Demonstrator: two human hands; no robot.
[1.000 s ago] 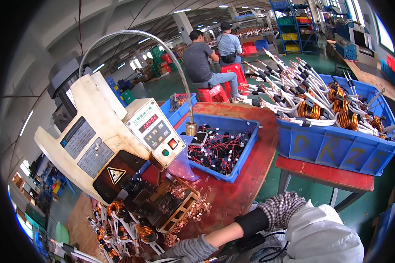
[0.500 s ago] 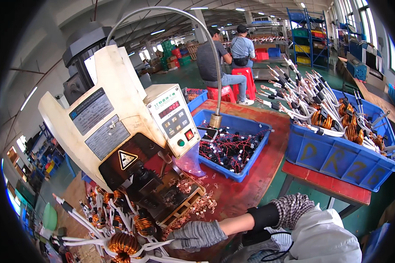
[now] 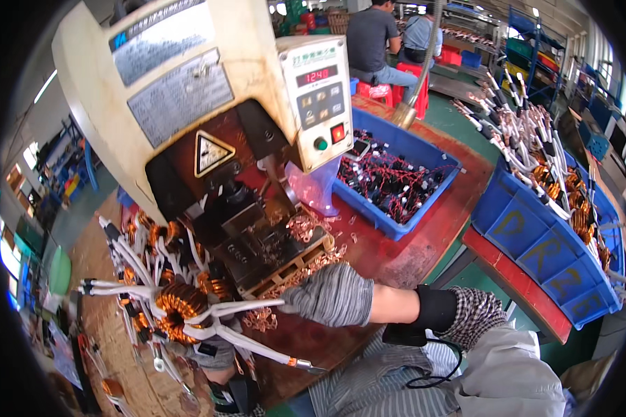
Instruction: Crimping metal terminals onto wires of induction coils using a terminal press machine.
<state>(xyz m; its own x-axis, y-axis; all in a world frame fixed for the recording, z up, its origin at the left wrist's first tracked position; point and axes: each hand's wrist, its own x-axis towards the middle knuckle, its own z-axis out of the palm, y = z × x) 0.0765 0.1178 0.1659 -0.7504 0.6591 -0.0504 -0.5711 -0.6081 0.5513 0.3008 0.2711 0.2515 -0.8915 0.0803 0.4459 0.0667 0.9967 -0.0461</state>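
A copper-wound toroidal coil (image 3: 181,311) with several white-sleeved leads is held up in front of the press machine (image 3: 247,229). My right hand (image 3: 332,295), in a grey knitted glove, is closed round the end of one white lead (image 3: 247,305). My left hand (image 3: 218,353), also gloved, grips the coil from below; leads cover most of its fingers. Another lead ends in a metal terminal (image 3: 305,363) toward my body. Small copper terminals (image 3: 261,320) are scattered on the red table below my right hand.
More coils with white leads (image 3: 142,240) are piled left of the press. Behind it, a blue tray (image 3: 403,226) holds black parts with red wires. A blue crate (image 3: 535,257) of coils stands right on a red stool (image 3: 515,281). Two people (image 3: 372,38) sit further back.
The view has shifted, bringing the press closer. The coil has come up and turned its ring face toward me. My left hand has come into view beneath it; the right still grips a lead.
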